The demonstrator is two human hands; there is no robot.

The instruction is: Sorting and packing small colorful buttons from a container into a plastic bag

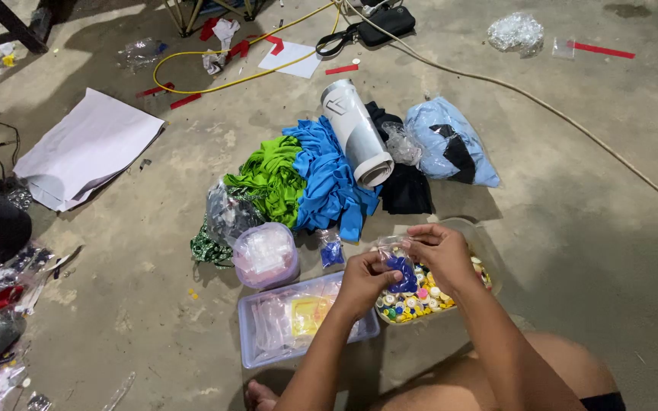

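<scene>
My left hand (365,283) and my right hand (443,255) together hold a small clear plastic bag (397,262) with blue pieces inside, pinching its top edge. They hover over a clear round container (486,251) full of several small colourful buttons. Just left of it lies a clear rectangular tray (257,335) with small empty bags and a yellow packet. Another little bag of blue pieces (331,250) lies on the floor near the tray.
A round tub of clear bags (265,255), green cloth (268,179), blue cloth (329,175), a rolled white sheet (356,129) and a bagged light-blue cloth (451,141) lie ahead. White paper (85,148) is at the left, a yellow cable (215,68) beyond. My bent knee (542,373) is below.
</scene>
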